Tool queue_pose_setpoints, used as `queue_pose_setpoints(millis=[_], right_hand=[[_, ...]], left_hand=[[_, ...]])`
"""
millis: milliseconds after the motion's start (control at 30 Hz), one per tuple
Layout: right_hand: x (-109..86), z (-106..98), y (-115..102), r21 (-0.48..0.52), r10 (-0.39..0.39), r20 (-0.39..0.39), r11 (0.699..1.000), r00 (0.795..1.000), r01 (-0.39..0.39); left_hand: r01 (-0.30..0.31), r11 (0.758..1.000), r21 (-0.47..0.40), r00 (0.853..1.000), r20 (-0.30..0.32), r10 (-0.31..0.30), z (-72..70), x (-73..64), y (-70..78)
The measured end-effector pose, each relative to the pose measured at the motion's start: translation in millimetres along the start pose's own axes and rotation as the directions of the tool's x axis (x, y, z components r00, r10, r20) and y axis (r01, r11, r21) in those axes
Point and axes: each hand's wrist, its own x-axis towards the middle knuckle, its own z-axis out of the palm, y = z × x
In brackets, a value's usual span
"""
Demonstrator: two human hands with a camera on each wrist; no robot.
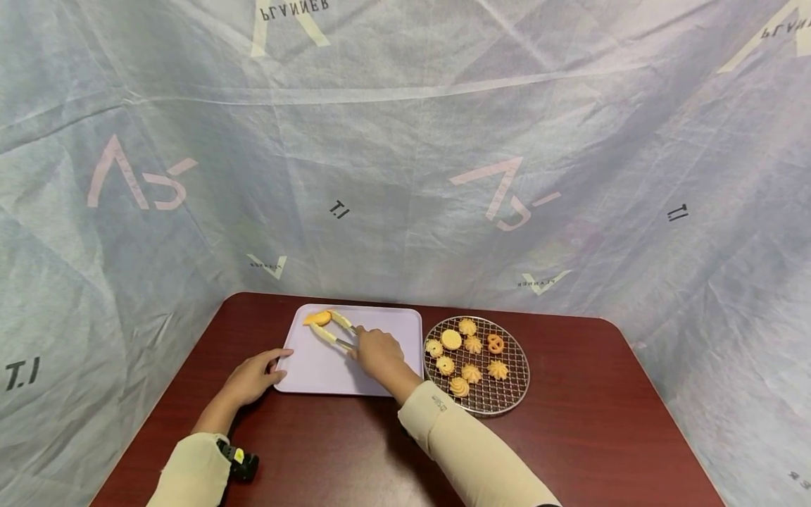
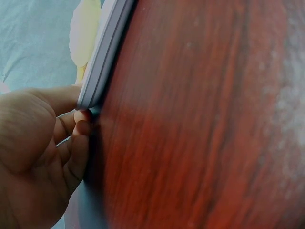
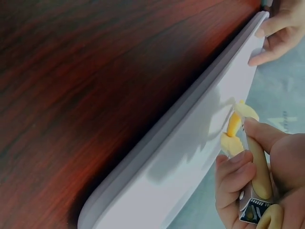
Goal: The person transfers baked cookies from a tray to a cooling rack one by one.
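Observation:
My right hand [image 1: 380, 355] grips a pair of tongs [image 1: 324, 334] with cream-coloured tips, reaching over a pale lilac tray [image 1: 395, 327]. Between the tips, near the tray's far left corner, is a yellow-orange food piece [image 1: 317, 319] with a pointed end. The right wrist view shows fingers and thumb wrapped around the tongs' cream handles [image 3: 259, 171]. At the tray's left edge, my left hand [image 1: 250, 378] pinches the rim. In the left wrist view its thumb lies along the rim [image 2: 97, 71], and the other fingers curl at the underside.
Right of the tray stands a round wire rack [image 1: 527, 380] holding several piped cookies [image 1: 498, 370], a round flat cookie [image 1: 451, 339] and a small pretzel [image 1: 495, 343]. Everything rests on a dark red wooden table [image 1: 589, 422]. Grey printed cloth [image 1: 405, 239] hangs behind and at both sides.

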Motion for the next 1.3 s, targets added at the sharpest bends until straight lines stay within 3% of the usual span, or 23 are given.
queue_pose_setpoints(millis=[700, 1300], right_hand=[[-13.3, -8, 14, 0.04, 0.001, 0.026, 0.999, 1.0, -0.002], [-41.7, -14, 33, 0.064, -0.015, -0.007, 0.998, 1.0, 0.015]], left_hand=[[-0.006, 1.0, -0.003, 1.0, 0.001, 0.006, -2.2, 0.0, 2.2], [-0.013, 1.0, 0.004, 1.0, 0.003, 0.013, -1.4, -2.4, 4.1]])
